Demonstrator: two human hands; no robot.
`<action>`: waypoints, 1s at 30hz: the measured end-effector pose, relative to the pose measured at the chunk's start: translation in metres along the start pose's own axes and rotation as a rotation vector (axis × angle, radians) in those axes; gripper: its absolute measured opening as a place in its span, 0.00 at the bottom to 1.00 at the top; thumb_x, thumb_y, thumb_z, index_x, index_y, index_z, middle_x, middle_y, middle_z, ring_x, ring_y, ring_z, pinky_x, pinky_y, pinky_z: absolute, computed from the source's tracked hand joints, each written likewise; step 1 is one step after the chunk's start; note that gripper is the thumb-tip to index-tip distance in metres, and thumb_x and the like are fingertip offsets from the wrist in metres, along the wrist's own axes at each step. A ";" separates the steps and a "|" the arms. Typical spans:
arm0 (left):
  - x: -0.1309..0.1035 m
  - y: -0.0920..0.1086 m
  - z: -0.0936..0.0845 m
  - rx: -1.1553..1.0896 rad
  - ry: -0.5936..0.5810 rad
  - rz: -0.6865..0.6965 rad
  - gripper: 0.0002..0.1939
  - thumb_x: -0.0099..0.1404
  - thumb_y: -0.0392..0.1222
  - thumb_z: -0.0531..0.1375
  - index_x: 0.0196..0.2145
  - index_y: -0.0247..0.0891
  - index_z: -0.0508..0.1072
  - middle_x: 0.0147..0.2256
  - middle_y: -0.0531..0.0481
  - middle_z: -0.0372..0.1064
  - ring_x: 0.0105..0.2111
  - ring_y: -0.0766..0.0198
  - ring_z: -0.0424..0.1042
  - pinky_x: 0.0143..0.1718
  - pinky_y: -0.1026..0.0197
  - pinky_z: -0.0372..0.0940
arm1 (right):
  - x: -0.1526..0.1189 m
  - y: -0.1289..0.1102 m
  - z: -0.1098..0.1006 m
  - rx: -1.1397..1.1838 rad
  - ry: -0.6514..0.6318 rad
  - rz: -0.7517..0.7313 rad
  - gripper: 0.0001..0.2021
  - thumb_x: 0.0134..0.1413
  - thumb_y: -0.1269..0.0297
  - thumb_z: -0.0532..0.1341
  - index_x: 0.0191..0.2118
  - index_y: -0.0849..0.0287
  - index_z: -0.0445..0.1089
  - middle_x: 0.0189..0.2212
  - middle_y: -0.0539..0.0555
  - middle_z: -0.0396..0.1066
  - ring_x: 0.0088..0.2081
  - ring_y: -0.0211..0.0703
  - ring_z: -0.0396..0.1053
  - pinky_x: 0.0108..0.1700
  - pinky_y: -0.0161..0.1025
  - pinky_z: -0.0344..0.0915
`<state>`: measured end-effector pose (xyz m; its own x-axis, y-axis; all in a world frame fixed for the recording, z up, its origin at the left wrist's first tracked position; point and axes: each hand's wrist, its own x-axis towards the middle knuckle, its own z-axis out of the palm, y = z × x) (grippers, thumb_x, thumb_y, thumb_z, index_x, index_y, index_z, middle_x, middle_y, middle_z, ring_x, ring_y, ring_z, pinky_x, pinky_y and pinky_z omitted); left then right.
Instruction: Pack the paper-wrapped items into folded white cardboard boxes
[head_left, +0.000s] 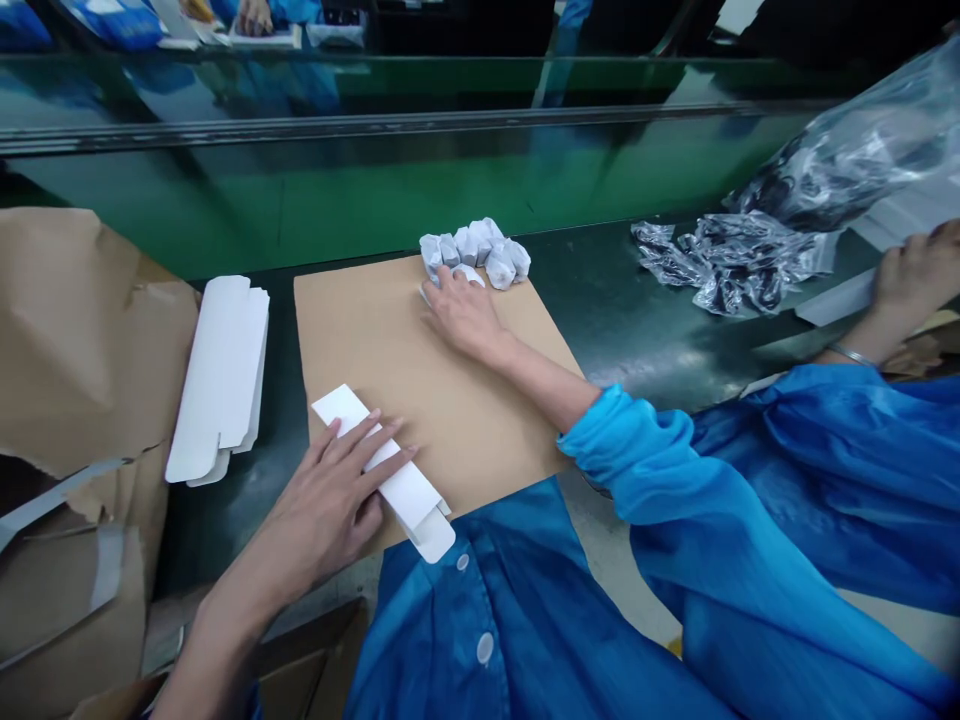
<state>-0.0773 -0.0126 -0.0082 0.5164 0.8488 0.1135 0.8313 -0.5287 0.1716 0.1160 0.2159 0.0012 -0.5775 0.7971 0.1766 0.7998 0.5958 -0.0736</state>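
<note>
My left hand lies across a slim white carton, fingers over its top and thumb along its near side. The carton rests slantwise on a brown cardboard sheet, with an end flap standing out toward me. At the sheet's far edge, my right hand has its fingers closed on a white paper-wrapped piece, partly hidden beneath them. Several more paper-wrapped pieces are bunched just beyond it; what is inside the paper does not show.
Flattened white cartons are stacked at left beside a torn brown paper package. Crumpled clear plastic bags lie at right, near a co-worker's hand. A green ledge runs along the back; another person's hand shows beyond.
</note>
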 end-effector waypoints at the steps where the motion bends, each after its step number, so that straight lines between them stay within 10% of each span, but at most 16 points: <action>1: 0.000 0.000 0.000 0.022 0.006 -0.012 0.29 0.66 0.35 0.54 0.63 0.52 0.63 0.66 0.50 0.60 0.66 0.50 0.58 0.65 0.38 0.54 | 0.004 -0.002 0.002 -0.004 -0.011 0.011 0.14 0.67 0.68 0.52 0.53 0.63 0.67 0.55 0.67 0.64 0.51 0.58 0.63 0.45 0.49 0.64; 9: 0.009 0.006 0.008 0.113 0.132 -0.175 0.23 0.69 0.46 0.56 0.60 0.44 0.68 0.56 0.41 0.71 0.57 0.43 0.66 0.52 0.43 0.64 | -0.024 0.033 -0.015 0.187 -0.170 -0.273 0.15 0.61 0.65 0.60 0.52 0.57 0.69 0.50 0.59 0.65 0.52 0.52 0.63 0.51 0.46 0.62; 14: 0.016 0.009 0.016 0.090 0.152 -0.196 0.22 0.70 0.46 0.55 0.60 0.43 0.68 0.57 0.40 0.70 0.57 0.43 0.65 0.54 0.42 0.62 | -0.036 0.026 -0.014 0.200 -0.114 -0.159 0.19 0.59 0.70 0.58 0.56 0.61 0.66 0.55 0.63 0.64 0.54 0.54 0.63 0.50 0.46 0.61; 20: 0.015 0.007 0.019 0.060 0.149 -0.210 0.23 0.70 0.48 0.55 0.61 0.45 0.67 0.57 0.41 0.70 0.57 0.43 0.65 0.54 0.42 0.62 | -0.048 0.044 -0.026 0.440 -0.334 -0.162 0.12 0.54 0.56 0.66 0.41 0.58 0.76 0.36 0.50 0.76 0.36 0.41 0.71 0.39 0.36 0.62; 25: 0.017 0.007 0.019 0.027 0.158 -0.225 0.23 0.70 0.49 0.55 0.61 0.48 0.67 0.58 0.42 0.69 0.58 0.42 0.65 0.55 0.40 0.61 | -0.071 0.055 -0.024 0.346 -0.037 0.131 0.18 0.69 0.62 0.48 0.52 0.64 0.71 0.48 0.63 0.74 0.48 0.51 0.69 0.48 0.46 0.62; 30: 0.021 0.002 0.007 0.063 0.072 -0.201 0.24 0.70 0.54 0.53 0.59 0.47 0.69 0.53 0.39 0.72 0.52 0.40 0.68 0.48 0.40 0.64 | -0.092 0.045 -0.013 0.236 -0.073 -0.029 0.22 0.60 0.61 0.62 0.58 0.62 0.67 0.51 0.62 0.72 0.54 0.55 0.67 0.55 0.50 0.64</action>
<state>-0.0632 0.0042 -0.0125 0.3250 0.9333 0.1528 0.9284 -0.3456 0.1363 0.2071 0.1684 -0.0055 -0.6166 0.7793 0.1116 0.7272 0.6182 -0.2985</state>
